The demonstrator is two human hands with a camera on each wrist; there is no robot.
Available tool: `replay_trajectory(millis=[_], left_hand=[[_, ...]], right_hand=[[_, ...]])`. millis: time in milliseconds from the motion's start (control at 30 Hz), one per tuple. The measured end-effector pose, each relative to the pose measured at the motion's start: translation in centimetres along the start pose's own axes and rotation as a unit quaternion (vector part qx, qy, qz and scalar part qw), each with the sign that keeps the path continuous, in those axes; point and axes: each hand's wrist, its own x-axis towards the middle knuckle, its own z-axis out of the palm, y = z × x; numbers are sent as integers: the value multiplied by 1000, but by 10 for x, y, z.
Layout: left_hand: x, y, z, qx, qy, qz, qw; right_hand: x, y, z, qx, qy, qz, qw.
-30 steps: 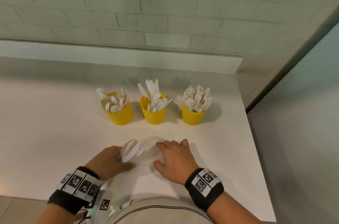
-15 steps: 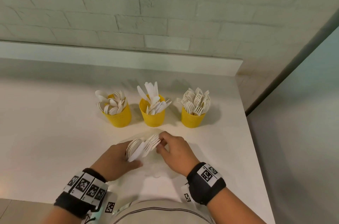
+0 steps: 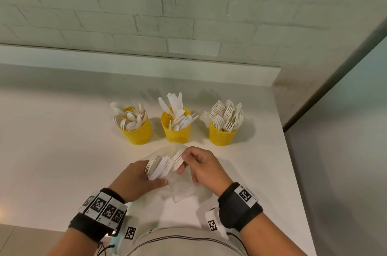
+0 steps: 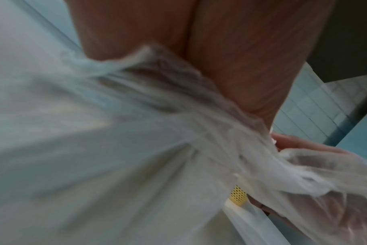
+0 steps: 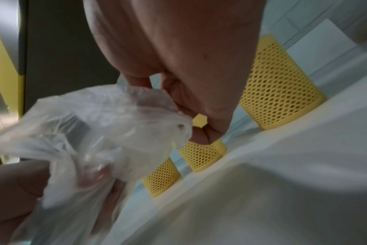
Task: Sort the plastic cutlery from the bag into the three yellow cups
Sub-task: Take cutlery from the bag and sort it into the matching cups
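Three yellow mesh cups stand in a row on the white counter: the left cup [image 3: 138, 132] holds spoons, the middle cup [image 3: 177, 130] holds knives, the right cup [image 3: 222, 135] holds forks. In front of them my left hand [image 3: 139, 179] grips a clear plastic bag [image 3: 184, 187] with a fanned bundle of white cutlery [image 3: 162, 164] sticking out. My right hand [image 3: 196, 163] pinches the fork ends [image 3: 178, 157] of that bundle at the bag's mouth. In the right wrist view the fingers [image 5: 201, 132] pinch at the bag [image 5: 84, 140], with the cups [image 5: 276, 89] behind.
The counter [image 3: 62, 151] ends at a raised back ledge below a brick wall. Its right edge drops off near the fork cup beside a grey-green panel [image 3: 345, 151]. Its front edge lies just before my body.
Both hands lifted the bag and bundle off the counter and moved them a little toward the cups. My right hand went from resting on the bag to pinching the fork ends.
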Motion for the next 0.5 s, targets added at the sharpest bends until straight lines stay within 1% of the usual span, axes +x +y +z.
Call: replay_trajectory(millis=[133, 267, 433, 500], left_hand=[[-1, 1, -1, 1, -10, 16, 1000], [2, 2, -5, 13, 3, 15, 1000], [-1, 5, 0, 87, -15, 44, 995], [-1, 2, 2, 101, -8, 47, 994]], right_hand=[[5, 0, -2, 29, 28, 0, 999], [5, 0, 2, 29, 45, -18, 998], [7, 2, -3, 30, 59, -36, 997], [9, 4, -5, 21, 71, -29, 997]])
